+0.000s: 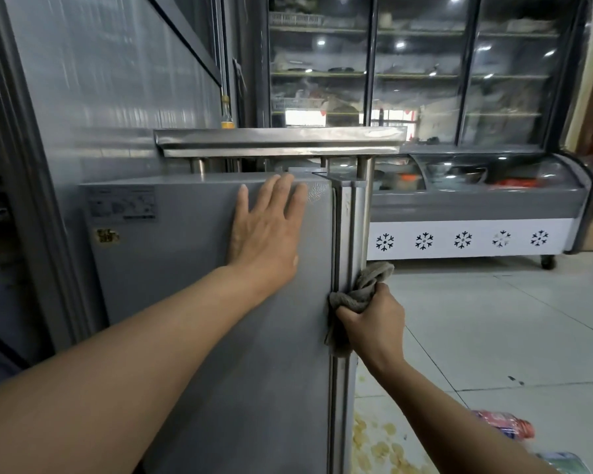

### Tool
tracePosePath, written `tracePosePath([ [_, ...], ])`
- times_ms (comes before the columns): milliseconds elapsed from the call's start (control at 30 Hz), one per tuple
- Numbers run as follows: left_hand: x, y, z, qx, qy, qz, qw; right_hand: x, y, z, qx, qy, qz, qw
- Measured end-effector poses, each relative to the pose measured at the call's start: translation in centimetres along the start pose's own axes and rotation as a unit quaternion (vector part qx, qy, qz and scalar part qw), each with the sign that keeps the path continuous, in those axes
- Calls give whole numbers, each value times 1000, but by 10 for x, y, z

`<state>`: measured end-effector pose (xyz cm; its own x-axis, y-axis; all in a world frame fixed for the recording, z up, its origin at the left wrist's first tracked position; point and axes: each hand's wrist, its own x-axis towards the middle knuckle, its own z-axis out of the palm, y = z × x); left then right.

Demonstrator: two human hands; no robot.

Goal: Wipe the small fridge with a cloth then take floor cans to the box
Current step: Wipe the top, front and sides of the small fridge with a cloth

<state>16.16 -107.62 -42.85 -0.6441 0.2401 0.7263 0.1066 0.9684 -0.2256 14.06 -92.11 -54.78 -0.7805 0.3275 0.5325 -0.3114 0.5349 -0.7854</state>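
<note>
Up close, left hand (267, 230) flat on small fridge (192, 268), right hand (370, 323) gripping cloth (360, 289), label (122, 203) unreadable

Looks like a shop or eatery: glass-door display cooler (421, 70), curved-glass chest freezer (476, 206) with snowflake decals, tiled floor (493, 336).

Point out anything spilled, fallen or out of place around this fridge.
Yellowish stains blotch the floor tiles right beside the small fridge, like a dried spill. Two drink containers, a red one and a green one, lie on their sides on the floor at lower right.
</note>
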Motion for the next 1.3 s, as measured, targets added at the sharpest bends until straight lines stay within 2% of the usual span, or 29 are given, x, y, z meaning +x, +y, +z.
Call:
tracePosePath([
  [600,18,-2,-17,-31,30,16,999,78,-114,-39,-1,70,-66,995],
  [867,18,-4,-26,-39,3,18,999,84,-135,-51,-67,38,-144,987],
  [1067,18,-9,-35,-43,-24,33,998,82,-141,-61,-14,46,-113,992],
  [1300,34,-21,-46,-146,-35,15,989,89,-149,-75,30,3,-36,999],
])
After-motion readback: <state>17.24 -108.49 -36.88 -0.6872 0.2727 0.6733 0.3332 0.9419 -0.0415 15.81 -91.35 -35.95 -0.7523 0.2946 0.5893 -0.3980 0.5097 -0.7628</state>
